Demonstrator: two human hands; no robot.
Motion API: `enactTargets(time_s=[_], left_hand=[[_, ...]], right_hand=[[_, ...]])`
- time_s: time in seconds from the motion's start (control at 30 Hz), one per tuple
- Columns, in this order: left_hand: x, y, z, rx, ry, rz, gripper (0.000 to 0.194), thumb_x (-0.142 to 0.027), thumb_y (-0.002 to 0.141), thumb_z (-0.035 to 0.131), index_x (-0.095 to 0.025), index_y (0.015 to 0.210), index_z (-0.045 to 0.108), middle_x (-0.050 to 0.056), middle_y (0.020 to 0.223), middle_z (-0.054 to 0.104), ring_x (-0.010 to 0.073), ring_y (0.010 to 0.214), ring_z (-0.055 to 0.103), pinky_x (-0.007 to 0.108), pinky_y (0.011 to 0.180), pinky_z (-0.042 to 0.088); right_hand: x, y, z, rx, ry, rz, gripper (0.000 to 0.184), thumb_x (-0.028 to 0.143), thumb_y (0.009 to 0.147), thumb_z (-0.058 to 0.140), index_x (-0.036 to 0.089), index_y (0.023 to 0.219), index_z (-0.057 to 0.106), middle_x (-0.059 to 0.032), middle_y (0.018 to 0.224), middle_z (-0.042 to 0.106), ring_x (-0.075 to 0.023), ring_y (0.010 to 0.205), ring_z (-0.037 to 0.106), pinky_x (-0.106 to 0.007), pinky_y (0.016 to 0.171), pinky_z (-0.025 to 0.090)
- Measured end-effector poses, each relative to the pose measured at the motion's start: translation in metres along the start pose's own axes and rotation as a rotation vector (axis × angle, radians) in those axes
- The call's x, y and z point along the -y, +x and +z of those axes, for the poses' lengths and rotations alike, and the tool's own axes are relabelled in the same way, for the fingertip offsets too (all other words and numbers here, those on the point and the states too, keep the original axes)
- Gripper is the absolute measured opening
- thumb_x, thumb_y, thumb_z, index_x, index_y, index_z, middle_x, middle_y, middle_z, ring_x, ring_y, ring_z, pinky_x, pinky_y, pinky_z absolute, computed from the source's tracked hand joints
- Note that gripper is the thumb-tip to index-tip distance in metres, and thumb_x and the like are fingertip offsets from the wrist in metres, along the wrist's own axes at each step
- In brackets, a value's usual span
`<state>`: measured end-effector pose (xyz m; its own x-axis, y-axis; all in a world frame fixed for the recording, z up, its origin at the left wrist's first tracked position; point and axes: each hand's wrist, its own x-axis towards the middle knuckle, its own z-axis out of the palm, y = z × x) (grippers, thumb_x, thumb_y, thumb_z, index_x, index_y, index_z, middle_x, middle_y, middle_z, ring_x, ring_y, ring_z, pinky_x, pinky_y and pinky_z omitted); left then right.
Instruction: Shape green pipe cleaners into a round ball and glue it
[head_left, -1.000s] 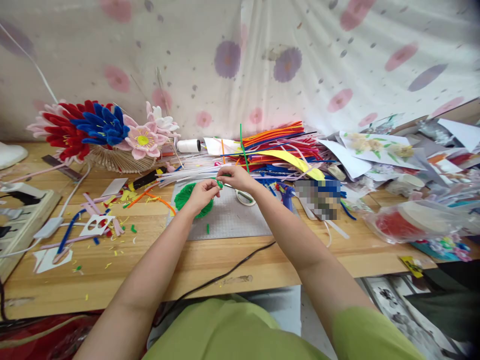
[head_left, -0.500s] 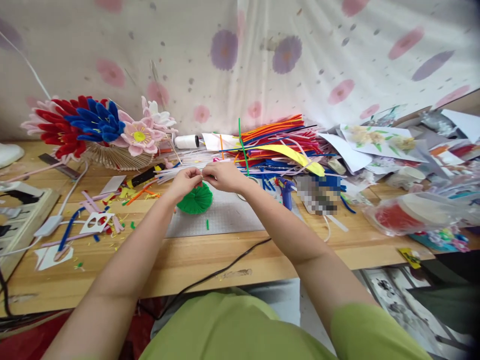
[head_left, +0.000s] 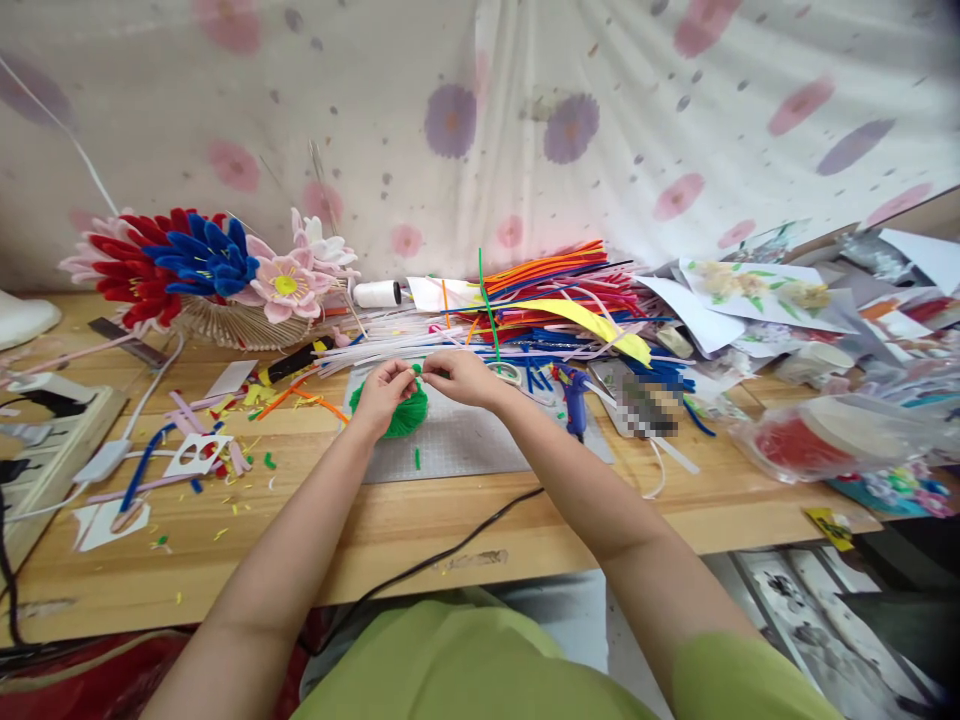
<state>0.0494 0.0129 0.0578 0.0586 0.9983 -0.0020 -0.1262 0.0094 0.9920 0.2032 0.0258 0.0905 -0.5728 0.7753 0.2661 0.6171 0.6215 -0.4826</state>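
Observation:
My left hand [head_left: 385, 396] is closed in a pinch over a round, fuzzy green piece [head_left: 406, 417] that lies on the grey cutting mat [head_left: 472, 445]. My right hand [head_left: 460, 379] pinches beside it, fingertips almost touching those of the left. A speck of green shows between the fingertips, too small to name. White-handled scissors [head_left: 507, 374] lie just behind my right hand, partly covered by it. A short green pipe cleaner bit [head_left: 418, 459] rests near the mat's front edge. On the mat's right part is a blue glue gun [head_left: 576, 402].
Bundled pipe cleaners [head_left: 555, 270] in many colours line the back. Fuzzy flowers [head_left: 202, 255] stand back left, near a white thread spool [head_left: 377, 293]. Scraps [head_left: 199, 450] litter the left side, beside a power strip [head_left: 67, 440]. A black cable [head_left: 450, 548] crosses the front edge. Plastic-wrapped goods [head_left: 817, 435] crowd the right.
Both hands shifted slightly up and left, then came back down a little over the green round piece. They stay close together, pinching. The view tilted slightly and returned.

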Motion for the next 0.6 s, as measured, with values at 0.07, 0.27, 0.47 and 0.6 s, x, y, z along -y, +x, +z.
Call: enactTargets(time_s=[0.07,0.27,0.47,0.6], left_hand=[[0.005,0.0,0.005,-0.051,0.063,0.067,0.017,-0.031,0.063,0.06,-0.018,0.064,0.049,-0.004,0.049,0.05,0.0068,0.043,0.041,0.019,0.043,0.029],[0.014,-0.003,0.013,-0.191,0.443,0.309,0.01,-0.027,0.072,0.051,-0.019,0.066,0.052,-0.003,0.057,0.052,0.0102,0.054,0.045,0.022,0.053,0.034],[0.006,-0.003,0.009,0.114,0.608,0.289,0.008,-0.022,0.068,0.053,-0.018,0.061,0.052,-0.003,0.054,0.051,0.0101,0.053,0.043,0.022,0.052,0.031],[0.001,-0.005,0.01,0.199,0.268,0.138,0.012,-0.029,0.066,0.057,-0.018,0.064,0.051,-0.004,0.051,0.051,0.0077,0.044,0.041,0.021,0.046,0.031]], right_hand=[[0.001,-0.002,-0.001,-0.015,-0.011,0.011,0.016,0.022,0.08,0.047,0.015,0.073,0.06,-0.0005,0.069,0.057,-0.0099,0.064,0.044,-0.021,0.06,0.027],[0.001,-0.004,0.001,-0.023,-0.073,0.029,0.018,0.023,0.08,0.046,0.016,0.072,0.06,-0.0016,0.071,0.059,-0.0107,0.063,0.045,-0.022,0.059,0.027],[-0.011,0.006,-0.016,0.032,-0.126,-0.002,0.013,0.023,0.076,0.052,0.015,0.076,0.063,-0.0038,0.078,0.063,-0.0131,0.072,0.049,-0.023,0.061,0.027],[-0.027,0.011,-0.018,0.066,0.155,0.069,0.019,0.029,0.077,0.052,0.013,0.074,0.062,-0.0006,0.067,0.058,-0.0108,0.066,0.048,-0.021,0.061,0.03]])
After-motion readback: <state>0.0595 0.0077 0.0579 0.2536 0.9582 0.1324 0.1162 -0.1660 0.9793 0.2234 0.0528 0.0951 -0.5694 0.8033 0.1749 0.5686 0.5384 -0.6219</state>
